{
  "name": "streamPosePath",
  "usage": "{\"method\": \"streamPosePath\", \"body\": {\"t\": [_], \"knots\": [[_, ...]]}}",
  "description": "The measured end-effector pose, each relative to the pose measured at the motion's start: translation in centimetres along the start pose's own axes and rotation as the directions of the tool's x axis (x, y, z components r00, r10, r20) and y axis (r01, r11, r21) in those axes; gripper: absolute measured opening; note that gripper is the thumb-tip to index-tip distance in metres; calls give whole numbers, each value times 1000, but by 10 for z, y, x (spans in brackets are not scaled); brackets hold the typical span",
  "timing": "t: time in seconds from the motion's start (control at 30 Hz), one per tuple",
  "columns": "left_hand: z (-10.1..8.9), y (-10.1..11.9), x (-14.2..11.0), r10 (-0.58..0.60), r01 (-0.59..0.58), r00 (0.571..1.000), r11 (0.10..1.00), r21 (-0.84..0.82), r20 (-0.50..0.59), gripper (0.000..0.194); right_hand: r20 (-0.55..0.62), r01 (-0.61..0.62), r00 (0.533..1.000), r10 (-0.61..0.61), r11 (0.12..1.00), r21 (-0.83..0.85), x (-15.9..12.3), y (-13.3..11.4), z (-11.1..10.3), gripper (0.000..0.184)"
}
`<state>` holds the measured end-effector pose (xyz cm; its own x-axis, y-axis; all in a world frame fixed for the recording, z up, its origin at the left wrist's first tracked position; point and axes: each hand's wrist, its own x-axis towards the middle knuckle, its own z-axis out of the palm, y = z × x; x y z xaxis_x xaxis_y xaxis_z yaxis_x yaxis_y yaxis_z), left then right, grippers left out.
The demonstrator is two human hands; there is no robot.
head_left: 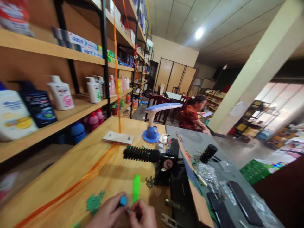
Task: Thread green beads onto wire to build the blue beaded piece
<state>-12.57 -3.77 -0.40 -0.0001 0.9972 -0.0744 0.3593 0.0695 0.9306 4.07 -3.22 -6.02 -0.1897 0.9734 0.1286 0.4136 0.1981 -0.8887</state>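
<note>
At the bottom of the view, my left hand (108, 211) is closed around a small tool or piece with a round blue end (123, 200); its kind is unclear. Right beside it, the fingers of my right hand (143, 216) are pinched together, and whatever is between them is too small to name. A bright green strip (136, 187) lies just beyond the fingertips. To the left is a heap of tiny green pieces (95, 202). Small dark metal bits (150, 182) lie near the base of a device with a black ridged cylinder (141, 154).
Orange strands (95, 167) run across the wooden table (68, 172) past a white plate (118, 138). A blue lamp (151, 134) stands behind. Right are metal snips (169, 220), a cardboard strip (197, 202), plastic bags (206, 172) and a phone (244, 202). A person (190, 117) sits beyond.
</note>
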Motion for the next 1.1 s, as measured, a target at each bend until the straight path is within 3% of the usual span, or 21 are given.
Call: {"method": "streamPosePath", "body": {"t": [0.07,0.17,0.47,0.63,0.87,1.1], "knots": [[-2,10,-1,26,-27,998,999,25,64,22,102,-10,995,-5,990,144,5,-5,-5,26],[-5,18,-2,44,-49,996,997,56,82,18,109,-105,991,77,952,287,9,-11,-8,38],[-13,30,-7,71,-66,987,997,-40,145,16,103,-232,973,209,873,428,4,-10,2,54],[-13,25,-6,105,-113,984,993,45,144,18,110,-254,967,229,873,416,5,-14,5,49],[-8,4,-1,98,-102,993,993,58,69,18,80,-183,983,168,943,276,8,-23,1,42],[-11,11,1,82,-89,996,981,172,43,12,52,-167,986,159,953,252,7,-16,6,31]]}}
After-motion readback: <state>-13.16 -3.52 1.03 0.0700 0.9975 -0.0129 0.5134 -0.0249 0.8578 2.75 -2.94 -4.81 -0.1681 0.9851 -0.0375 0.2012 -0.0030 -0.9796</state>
